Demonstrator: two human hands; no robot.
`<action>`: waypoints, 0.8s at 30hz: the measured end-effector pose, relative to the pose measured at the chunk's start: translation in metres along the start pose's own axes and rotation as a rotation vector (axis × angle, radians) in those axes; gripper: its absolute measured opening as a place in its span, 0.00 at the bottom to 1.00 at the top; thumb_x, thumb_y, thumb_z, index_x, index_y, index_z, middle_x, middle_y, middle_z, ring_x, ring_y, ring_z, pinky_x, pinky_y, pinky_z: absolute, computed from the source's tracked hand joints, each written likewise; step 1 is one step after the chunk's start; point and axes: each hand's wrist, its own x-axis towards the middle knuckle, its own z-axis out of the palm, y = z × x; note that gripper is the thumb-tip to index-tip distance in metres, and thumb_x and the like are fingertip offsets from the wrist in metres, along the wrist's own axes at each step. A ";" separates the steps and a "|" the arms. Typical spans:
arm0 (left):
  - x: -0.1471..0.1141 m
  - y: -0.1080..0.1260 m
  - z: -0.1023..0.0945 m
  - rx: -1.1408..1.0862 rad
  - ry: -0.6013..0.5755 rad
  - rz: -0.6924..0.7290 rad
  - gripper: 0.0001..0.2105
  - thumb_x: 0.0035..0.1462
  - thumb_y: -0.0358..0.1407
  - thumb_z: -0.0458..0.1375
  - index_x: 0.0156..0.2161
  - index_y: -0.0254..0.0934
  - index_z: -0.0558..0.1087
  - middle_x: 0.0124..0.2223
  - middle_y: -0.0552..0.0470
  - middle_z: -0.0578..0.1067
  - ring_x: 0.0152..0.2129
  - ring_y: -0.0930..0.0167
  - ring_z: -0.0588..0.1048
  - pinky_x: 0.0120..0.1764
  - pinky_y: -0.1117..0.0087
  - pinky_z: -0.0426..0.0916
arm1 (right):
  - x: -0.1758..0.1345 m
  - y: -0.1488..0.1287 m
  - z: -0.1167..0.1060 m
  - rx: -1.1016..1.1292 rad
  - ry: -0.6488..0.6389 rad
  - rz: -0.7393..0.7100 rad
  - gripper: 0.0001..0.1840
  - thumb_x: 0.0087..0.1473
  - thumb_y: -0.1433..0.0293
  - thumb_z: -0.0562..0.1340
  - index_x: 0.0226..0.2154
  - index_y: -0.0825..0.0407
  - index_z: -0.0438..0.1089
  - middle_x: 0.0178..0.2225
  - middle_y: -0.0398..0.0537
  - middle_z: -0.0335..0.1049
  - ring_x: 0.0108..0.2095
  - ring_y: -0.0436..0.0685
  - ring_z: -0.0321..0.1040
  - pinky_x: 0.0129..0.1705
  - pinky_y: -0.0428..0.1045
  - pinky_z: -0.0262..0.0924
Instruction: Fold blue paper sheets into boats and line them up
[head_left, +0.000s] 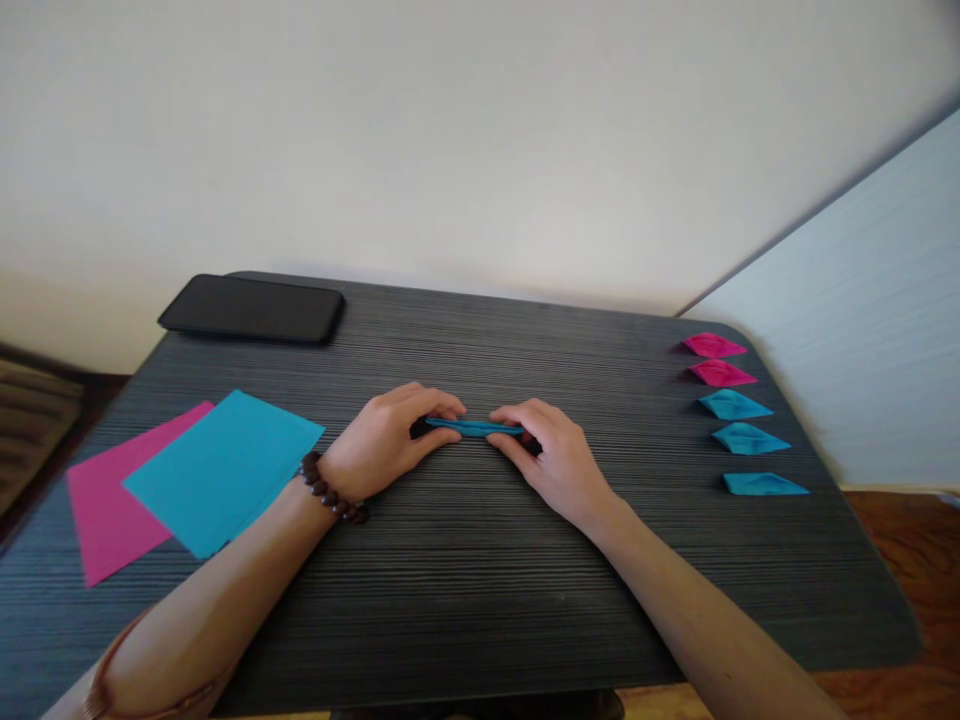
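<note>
A narrow folded piece of blue paper (474, 428) is held level over the middle of the dark table. My left hand (394, 430) pinches its left end between thumb and fingers. At the other end, the thumb and fingers of my right hand (551, 450) close on the paper too. Seen nearly edge-on, the paper shows thin layers along its length; its ends are partly hidden by my fingertips.
Blue sheets (225, 470) overlap a pink sheet (112, 500) on the left. A black phone-like slab (251, 310) lies at the back left. Along the right side stand pink folded paper boats (715, 345) and several blue ones (735, 404). A wall rises behind the table (465, 600).
</note>
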 end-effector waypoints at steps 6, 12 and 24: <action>-0.001 0.000 -0.001 0.015 0.030 -0.090 0.07 0.54 0.38 0.58 0.37 0.40 0.74 0.38 0.56 0.77 0.34 0.71 0.74 0.40 0.72 0.67 | 0.000 0.000 0.001 -0.013 0.010 0.034 0.07 0.55 0.66 0.59 0.35 0.50 0.72 0.31 0.44 0.72 0.33 0.53 0.66 0.37 0.49 0.59; -0.001 -0.004 -0.011 -0.072 0.013 -0.175 0.10 0.54 0.41 0.57 0.39 0.44 0.77 0.39 0.58 0.79 0.36 0.71 0.76 0.41 0.73 0.68 | 0.001 0.002 -0.008 0.114 0.034 0.151 0.07 0.52 0.65 0.63 0.35 0.46 0.76 0.29 0.41 0.76 0.29 0.51 0.70 0.33 0.47 0.61; -0.001 -0.002 -0.006 -0.051 0.048 -0.054 0.09 0.56 0.39 0.54 0.38 0.43 0.76 0.38 0.55 0.78 0.35 0.70 0.75 0.39 0.70 0.69 | 0.001 0.002 -0.007 0.179 0.107 0.066 0.08 0.55 0.70 0.60 0.37 0.47 0.74 0.36 0.42 0.76 0.36 0.52 0.72 0.40 0.49 0.65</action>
